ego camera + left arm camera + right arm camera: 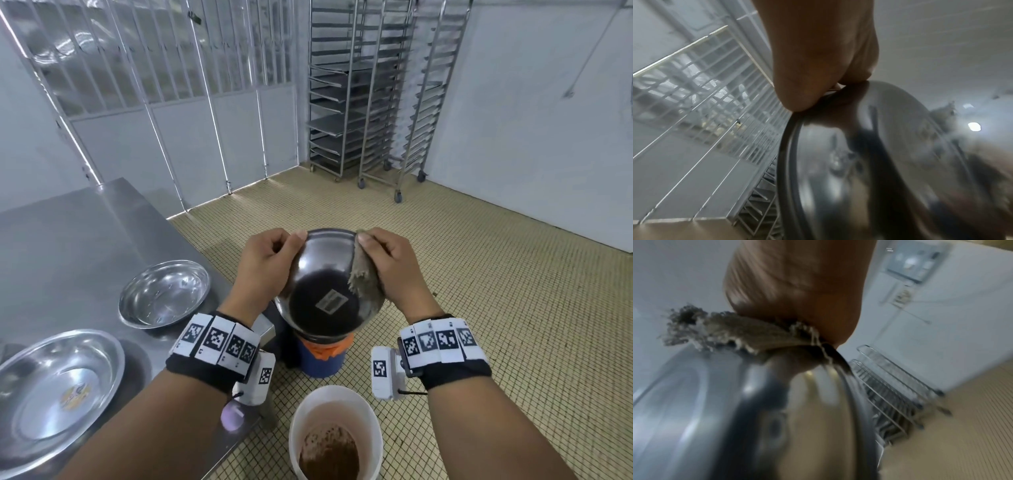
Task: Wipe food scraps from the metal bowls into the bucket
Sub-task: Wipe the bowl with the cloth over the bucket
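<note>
Gripping bowl (325, 284) rim, left hand (265, 263); right hand (394, 263) pinching rag (364, 277)

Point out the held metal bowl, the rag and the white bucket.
held metal bowl (322, 287): head view, dark outer underside.
rag (364, 274): head view, frayed cloth against the bowl's right side.
white bucket (298, 411): head view, left rim.

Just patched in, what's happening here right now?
A person is holding a metal bowl tipped up with its underside toward the head camera. The left hand grips its rim, and the right hand presses a frayed rag over the opposite edge. A white bucket holding brown slop stands on the floor below and nearer the person. Two more bowls, the far one and the near one, sit on the steel table.
</note>
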Demonstrator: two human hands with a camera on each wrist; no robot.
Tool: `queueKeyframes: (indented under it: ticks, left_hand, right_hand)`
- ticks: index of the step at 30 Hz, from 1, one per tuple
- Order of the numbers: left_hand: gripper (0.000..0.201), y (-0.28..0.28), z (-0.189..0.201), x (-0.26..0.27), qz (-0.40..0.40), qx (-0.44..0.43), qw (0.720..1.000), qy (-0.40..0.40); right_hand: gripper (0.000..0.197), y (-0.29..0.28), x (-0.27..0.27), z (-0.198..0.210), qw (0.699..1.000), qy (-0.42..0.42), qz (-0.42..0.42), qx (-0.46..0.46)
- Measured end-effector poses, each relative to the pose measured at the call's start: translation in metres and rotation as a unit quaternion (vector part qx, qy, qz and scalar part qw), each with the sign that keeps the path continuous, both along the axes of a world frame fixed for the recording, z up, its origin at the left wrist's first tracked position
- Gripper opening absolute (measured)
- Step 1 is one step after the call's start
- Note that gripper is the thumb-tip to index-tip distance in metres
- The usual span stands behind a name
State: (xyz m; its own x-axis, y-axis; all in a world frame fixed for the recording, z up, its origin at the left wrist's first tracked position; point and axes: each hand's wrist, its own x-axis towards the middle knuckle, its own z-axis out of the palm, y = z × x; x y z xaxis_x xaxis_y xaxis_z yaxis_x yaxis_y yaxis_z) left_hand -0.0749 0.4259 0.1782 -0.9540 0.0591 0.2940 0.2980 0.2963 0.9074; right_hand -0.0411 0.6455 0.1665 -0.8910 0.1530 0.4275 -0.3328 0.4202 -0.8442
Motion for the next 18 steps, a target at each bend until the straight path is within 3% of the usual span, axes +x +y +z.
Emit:
queueKeyframes:
  ticks: [3, 6, 8, 11, 13, 15, 18]
  left_hand:
    - [0.041, -0.005, 0.002, -0.001, 0.033, 0.107, 0.993, -0.032]
    - [0.041, -0.006, -0.003, -0.001, 0.024, 0.058, 0.998, -0.003]
    - [0.036, -0.007, -0.004, -0.001, -0.007, -0.025, 0.999, 0.025]
    - [0.031, -0.001, 0.001, -0.001, -0.073, -0.112, 0.990, 0.047]
    - [0.034, 0.005, 0.006, 0.000, -0.085, -0.128, 0.987, 0.046]
    - [0.037, 0.003, 0.010, -0.002, -0.061, -0.090, 0.994, 0.028]
    - [0.040, -0.006, 0.008, -0.007, -0.005, 0.015, 1.000, -0.016]
  right_hand:
    - [0.034, 0.005, 0.001, -0.010, 0.987, -0.007, 0.010, -0.163]
    - [0.046, 0.007, 0.004, -0.018, 0.985, -0.007, 0.012, -0.174]
    - [0.042, 0.008, 0.005, -0.013, 0.994, -0.006, 0.007, -0.110]
    - [0.030, -0.001, 0.004, 0.002, 0.996, -0.012, 0.030, 0.087]
    - [0.031, -0.007, 0.004, 0.006, 0.991, -0.008, 0.042, 0.125]
    - [0.033, -0.008, 0.004, 0.002, 0.996, -0.005, 0.037, 0.085]
    - [0.043, 0.001, 0.006, -0.013, 0.998, -0.011, 0.023, -0.064]
